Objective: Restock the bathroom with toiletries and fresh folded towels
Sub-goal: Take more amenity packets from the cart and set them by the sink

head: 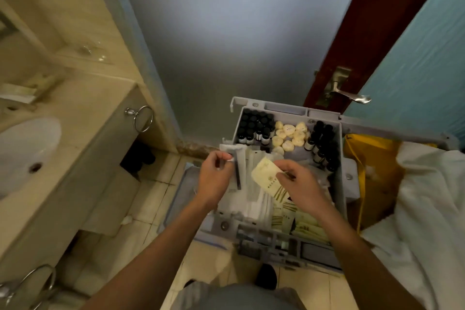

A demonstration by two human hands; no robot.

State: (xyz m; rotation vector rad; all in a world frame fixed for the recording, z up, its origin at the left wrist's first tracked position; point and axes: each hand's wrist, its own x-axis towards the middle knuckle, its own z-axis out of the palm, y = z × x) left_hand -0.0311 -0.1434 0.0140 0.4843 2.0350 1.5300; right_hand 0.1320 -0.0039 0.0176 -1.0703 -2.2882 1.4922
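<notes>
The cream packet [266,176] is held over the middle of the grey tray [339,158], pinched by one corner between thumb and fingertips of the right hand [299,181]. So slight a hold on a flat, limp, slick-looking sachet could let it slide back among the loose wrappers. The left hand [214,178], fingers curled, pinches a slim dark stick [237,171] in a clear sleeve above the tray's left edge. It seems to hold a small white bit too, and either could drop. Dark-capped bottles [254,126] stand packed in the far-left corner, easily toppled by a brushing wrist. Round, pale wrapped soaps [289,136] lie along the far edge. Soft white towels [427,196] lie rumpled to the right of the tray.
</notes>
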